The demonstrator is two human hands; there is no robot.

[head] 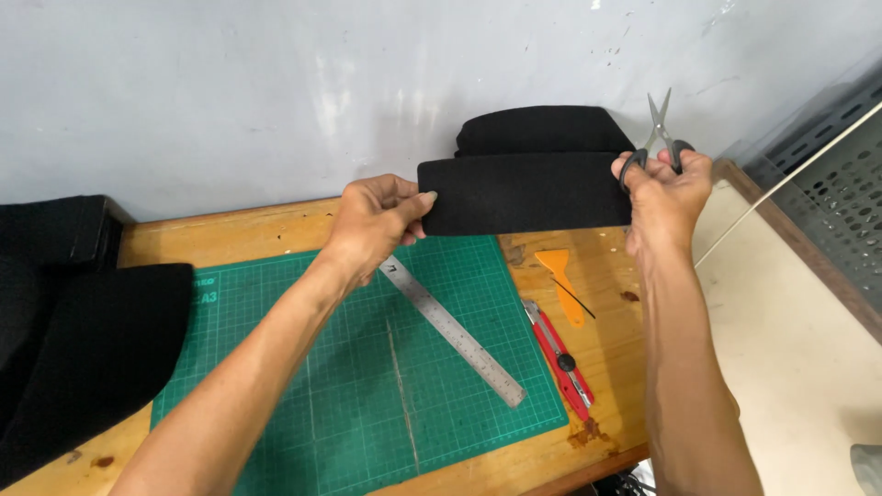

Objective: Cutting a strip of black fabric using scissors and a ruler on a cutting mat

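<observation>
A black rectangular strip of felt-like fabric (525,194) is held up above the table between both hands. My left hand (375,220) pinches its left end. My right hand (666,188) grips its right end and also holds small scissors (658,129) with black handles, blades pointing up. Behind the strip lies a folded stack of the same black fabric (542,129) against the wall.
A green cutting mat (367,367) covers the wooden table (230,230). On it lies a steel ruler (455,332). A red utility knife (560,358) and an orange scraper (562,276) lie to the right. More black fabric (73,321) sits at left. A perforated metal panel (836,184) stands at right.
</observation>
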